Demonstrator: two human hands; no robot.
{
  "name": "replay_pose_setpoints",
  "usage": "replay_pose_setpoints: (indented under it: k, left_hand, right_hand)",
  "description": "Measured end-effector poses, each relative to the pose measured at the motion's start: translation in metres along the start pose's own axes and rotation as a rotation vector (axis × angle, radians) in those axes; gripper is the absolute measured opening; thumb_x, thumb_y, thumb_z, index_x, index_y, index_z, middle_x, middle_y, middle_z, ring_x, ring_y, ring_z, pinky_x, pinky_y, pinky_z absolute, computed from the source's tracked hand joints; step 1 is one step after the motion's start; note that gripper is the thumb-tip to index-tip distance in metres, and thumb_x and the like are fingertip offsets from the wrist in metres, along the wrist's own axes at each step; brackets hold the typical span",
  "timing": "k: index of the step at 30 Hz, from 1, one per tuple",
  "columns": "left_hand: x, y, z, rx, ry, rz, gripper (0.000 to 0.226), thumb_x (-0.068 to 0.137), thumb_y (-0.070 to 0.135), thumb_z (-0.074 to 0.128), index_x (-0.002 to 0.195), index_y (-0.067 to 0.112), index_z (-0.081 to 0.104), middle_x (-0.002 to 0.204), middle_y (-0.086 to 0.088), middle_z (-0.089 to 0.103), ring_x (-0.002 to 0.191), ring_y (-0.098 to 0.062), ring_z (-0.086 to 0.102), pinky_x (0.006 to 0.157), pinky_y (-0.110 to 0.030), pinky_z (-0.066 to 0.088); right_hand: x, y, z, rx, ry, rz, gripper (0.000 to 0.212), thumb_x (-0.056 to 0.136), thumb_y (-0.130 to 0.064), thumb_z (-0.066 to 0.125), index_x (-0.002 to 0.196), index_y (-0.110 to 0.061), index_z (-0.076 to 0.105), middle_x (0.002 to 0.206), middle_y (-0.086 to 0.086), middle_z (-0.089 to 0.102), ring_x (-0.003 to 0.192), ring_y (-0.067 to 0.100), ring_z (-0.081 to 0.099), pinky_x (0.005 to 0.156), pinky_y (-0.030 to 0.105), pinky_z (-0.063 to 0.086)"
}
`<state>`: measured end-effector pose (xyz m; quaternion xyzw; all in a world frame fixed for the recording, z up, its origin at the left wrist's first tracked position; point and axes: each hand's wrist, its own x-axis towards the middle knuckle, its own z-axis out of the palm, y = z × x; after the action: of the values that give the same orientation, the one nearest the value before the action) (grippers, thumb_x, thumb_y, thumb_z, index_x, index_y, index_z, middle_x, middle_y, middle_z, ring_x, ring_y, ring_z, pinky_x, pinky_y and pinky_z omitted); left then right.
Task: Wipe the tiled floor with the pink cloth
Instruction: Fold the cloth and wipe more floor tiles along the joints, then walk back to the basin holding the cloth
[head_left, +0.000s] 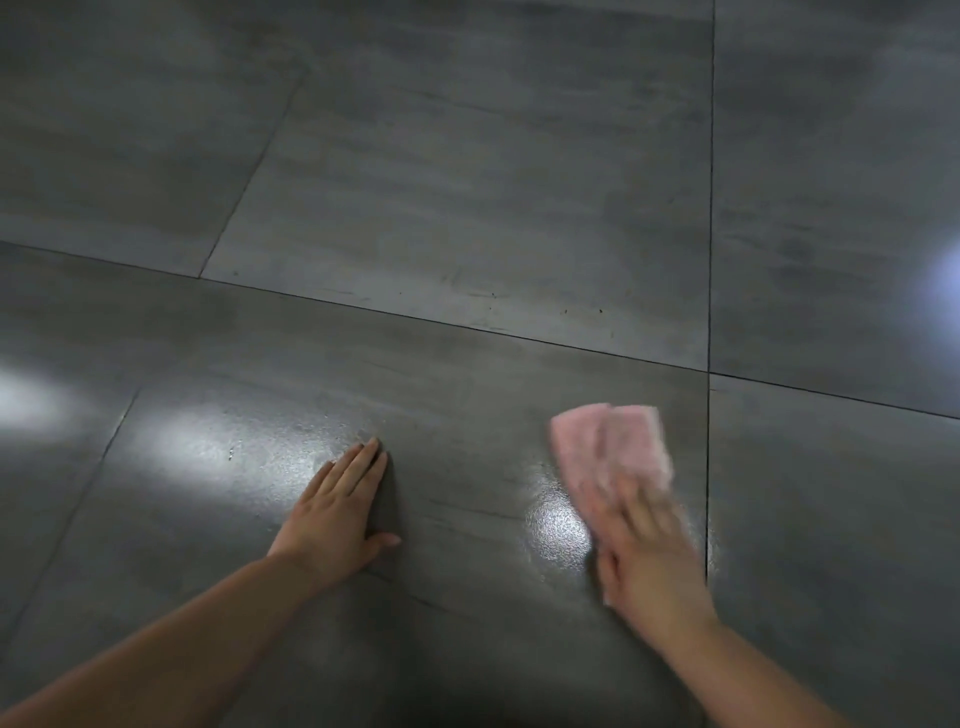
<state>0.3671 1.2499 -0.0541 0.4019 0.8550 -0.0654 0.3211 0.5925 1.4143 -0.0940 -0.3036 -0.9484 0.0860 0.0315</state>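
Note:
The pink cloth (610, 447) lies flat on the dark grey tiled floor (467, 208), at the lower right. My right hand (644, 551) presses down on its near half, and both hand and cloth are blurred by motion. My left hand (337, 512) rests flat on the same tile to the left, fingers together and pointing away, thumb out to the right, holding nothing. The tile shines wet around and between the hands.
Dark grout lines (709, 260) split the floor into large tiles; one runs just right of the cloth. Small dark specks (600, 310) lie on the tile beyond the near joint. Light glare (31, 400) shows at the left and right edges.

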Motion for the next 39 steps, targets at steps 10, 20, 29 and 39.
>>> replay_pose_setpoints:
  k: [10,20,29,39]
  left_hand:
    - [0.002,-0.001,0.0,-0.01,-0.033,0.002,0.087,0.087,0.044,0.047,0.143,0.016,-0.013,0.152,0.006,-0.023,0.143,-0.011,-0.016,0.116,-0.026,-0.01]
    - [-0.002,0.004,-0.023,-0.21,-0.152,-0.07,0.059,0.088,0.038,0.048,0.14,0.022,0.028,0.155,0.002,0.019,0.142,-0.019,0.022,0.119,-0.03,0.016]
    - [-0.156,0.034,-0.115,-0.839,-0.184,-0.227,0.042,0.088,0.024,0.05,0.046,0.018,0.047,0.05,0.005,0.041,0.061,-0.007,0.043,0.055,-0.018,0.033]
    - [-0.335,-0.006,-0.315,-1.493,0.02,-0.453,0.035,0.089,0.022,0.053,0.055,0.02,0.052,0.053,0.011,0.05,0.033,0.01,0.044,0.043,-0.002,0.035]
  right_hand:
    - [0.023,0.064,-0.028,0.05,-0.011,0.488,0.073,0.066,-0.035,0.024,0.129,-0.004,0.045,0.137,0.03,0.04,0.124,0.046,0.038,0.094,0.063,0.037]
    - [0.04,0.01,-0.071,0.312,-0.268,0.515,0.045,0.072,0.01,0.05,0.113,-0.007,0.059,0.117,0.022,0.058,0.096,0.041,0.057,0.083,0.039,0.046]
    - [0.035,-0.076,-0.242,0.772,-0.463,0.694,0.031,0.081,0.01,0.049,0.099,-0.014,0.057,0.09,0.014,0.059,0.069,0.019,0.052,0.06,0.026,0.038]
    - [0.059,-0.239,-0.465,0.878,-0.638,0.384,0.054,0.074,0.018,0.051,0.078,-0.036,0.054,0.093,0.001,0.062,0.065,-0.026,0.053,0.061,-0.006,0.039]
